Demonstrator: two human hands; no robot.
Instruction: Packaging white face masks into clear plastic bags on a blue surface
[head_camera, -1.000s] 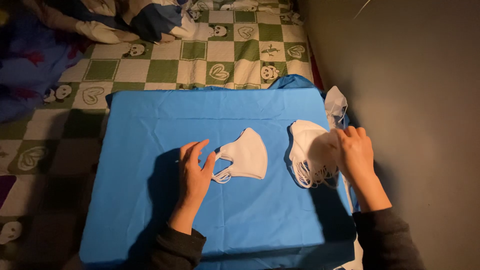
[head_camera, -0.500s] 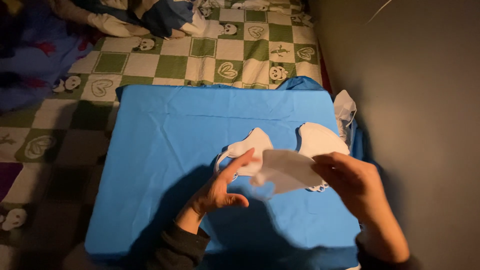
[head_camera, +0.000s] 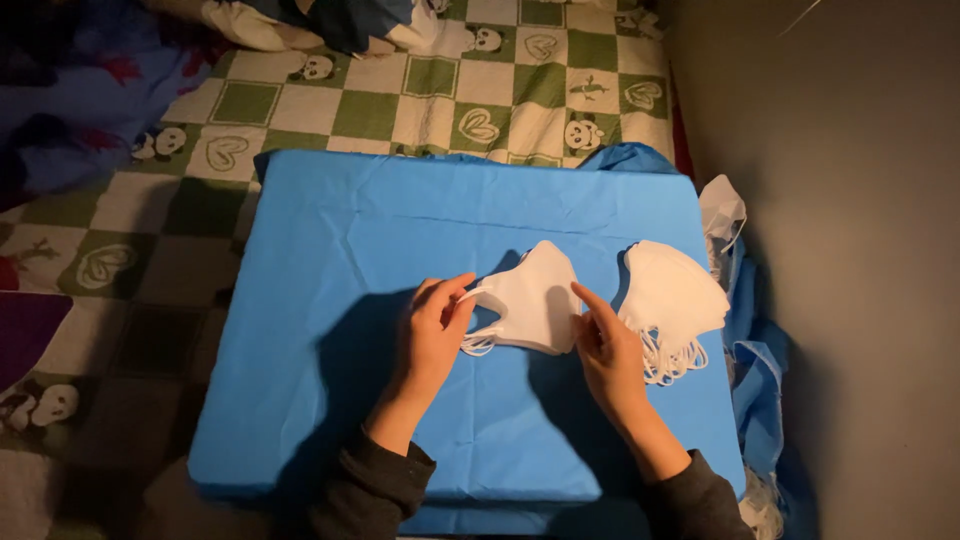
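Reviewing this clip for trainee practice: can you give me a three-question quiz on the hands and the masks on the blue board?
1. True or false: both hands touch the same mask pile.
2. Which pile lies nearer the wall: A) the one between the hands, B) the one with loops hanging toward the person?
3. What colour is the board cover?

Key
1. True: the left hand and right hand rest on the edges of the middle pile.
2. B: the right pile lies apart, nearer the wall.
3. Blue, on the board.
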